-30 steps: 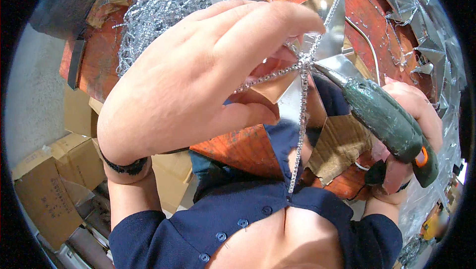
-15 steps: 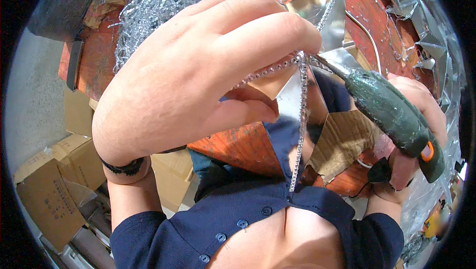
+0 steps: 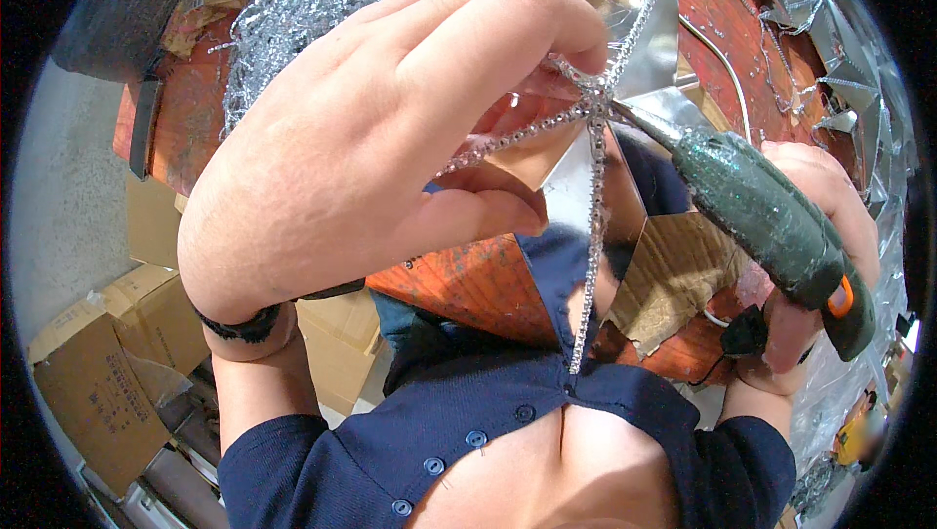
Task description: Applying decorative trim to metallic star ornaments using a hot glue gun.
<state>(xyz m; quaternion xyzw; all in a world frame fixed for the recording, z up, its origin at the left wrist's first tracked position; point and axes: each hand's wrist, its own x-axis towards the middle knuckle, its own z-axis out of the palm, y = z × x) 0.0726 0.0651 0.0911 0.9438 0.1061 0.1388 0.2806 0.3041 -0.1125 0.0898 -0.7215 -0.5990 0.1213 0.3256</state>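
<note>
A mirrored silver star [image 3: 571, 192] is tilted in front of my chest, its lower point at my shirt. Sparkling bead trim [image 3: 596, 236] runs along its ridges and meets at the centre. My left hand [image 3: 390, 129] is curled over the star's left arm, thumb along the mirrored face. Its index fingertip is raised just off the centre, and the other fingers are partly hidden. From the right, my right hand [image 3: 825, 187] grips a dark green glue gun [image 3: 756, 212] with an orange trigger. The nozzle tip reaches the star's centre, touching or very close to the beads.
Loose silver bead strands [image 3: 298, 17] are heaped at the back left of the reddish wooden table [image 3: 468, 290]. More silver stars [image 3: 859, 90] stack up along the right. A white cord [image 3: 727, 75] crosses behind the glue gun. Cardboard boxes [image 3: 98, 392] stand at the lower left.
My left index finger has lifted from the star's centre, up and to the left, uncovering the beads there. The glue gun has shifted only slightly, its nozzle still at the centre.
</note>
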